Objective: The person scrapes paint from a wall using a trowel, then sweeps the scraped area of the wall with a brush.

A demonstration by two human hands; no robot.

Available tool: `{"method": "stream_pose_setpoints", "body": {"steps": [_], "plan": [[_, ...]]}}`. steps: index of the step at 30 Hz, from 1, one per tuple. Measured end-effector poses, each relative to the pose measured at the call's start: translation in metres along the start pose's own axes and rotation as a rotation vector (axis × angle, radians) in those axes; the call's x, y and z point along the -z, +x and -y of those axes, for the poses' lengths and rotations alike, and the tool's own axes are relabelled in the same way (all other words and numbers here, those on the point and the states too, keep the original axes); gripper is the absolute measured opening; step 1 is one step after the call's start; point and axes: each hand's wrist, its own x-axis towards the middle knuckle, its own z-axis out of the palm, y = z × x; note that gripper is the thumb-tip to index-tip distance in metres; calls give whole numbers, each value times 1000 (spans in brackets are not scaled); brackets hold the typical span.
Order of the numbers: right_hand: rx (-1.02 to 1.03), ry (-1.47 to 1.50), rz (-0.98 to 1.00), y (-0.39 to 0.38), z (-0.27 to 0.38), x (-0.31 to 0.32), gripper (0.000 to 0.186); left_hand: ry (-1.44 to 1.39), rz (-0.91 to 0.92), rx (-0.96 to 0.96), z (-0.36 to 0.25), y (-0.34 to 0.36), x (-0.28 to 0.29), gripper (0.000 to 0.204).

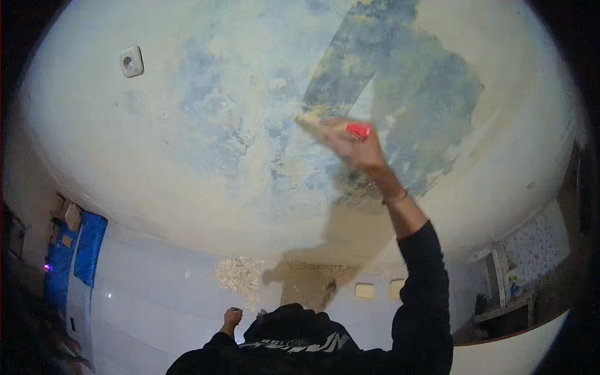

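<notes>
Right grip (353, 147): bare hand, fingers closed round a tool; blurred. Dark sleeve (425, 265) behind it, thin band (395, 199) at the wrist.

Tool (357, 130): one, red handle end showing above the hand, near the thumb side; yellowish far end pointing up and left, at the patchy part of the wall. Exact contact with the wall cannot be told.

Left grip (232, 317): bare hand, low, left of the person's dark hood (300, 331); fingers look curled in. Too small to tell whether it is clenched or grasping anything.

Wall (206, 187): cream, with blue-grey patches; arm's shadow across it.

Socket (132, 61): one, white, on the wall, upper left.

Flakes (239, 275): pale heap, on the floor (144, 281) near the wall's foot.

Blocks (364, 291): two, cream, right of the flakes, apart.

Cloth (90, 247): blue, far left.
</notes>
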Motion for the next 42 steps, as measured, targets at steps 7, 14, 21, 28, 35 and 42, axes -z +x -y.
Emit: {"method": "stream_pose_setpoints", "body": {"steps": [7, 14, 21, 28, 35, 42], "plan": [[280, -438, -66, 52, 37, 89, 24, -233, 31, 391, 3, -21, 5, 36], [800, -1071, -330, 50, 72, 96, 36, -190, 55, 474, 2, -16, 24, 30], [680, -1343, -180, -12, -23, 39, 40, -368, 43, 364, -45, -4, 28, 30], [533, -1143, 16, -110, -101, -28, 36, -254, 52, 383, -63, -2, 25, 32], [302, -745, 207, -133, -109, -35, 28, -129, 77, -132, 37, 25, 16, 29], [368, -530, 73, -55, -97, 50, 22, -488, 126, 331, -9, 7, 29, 28]]}}
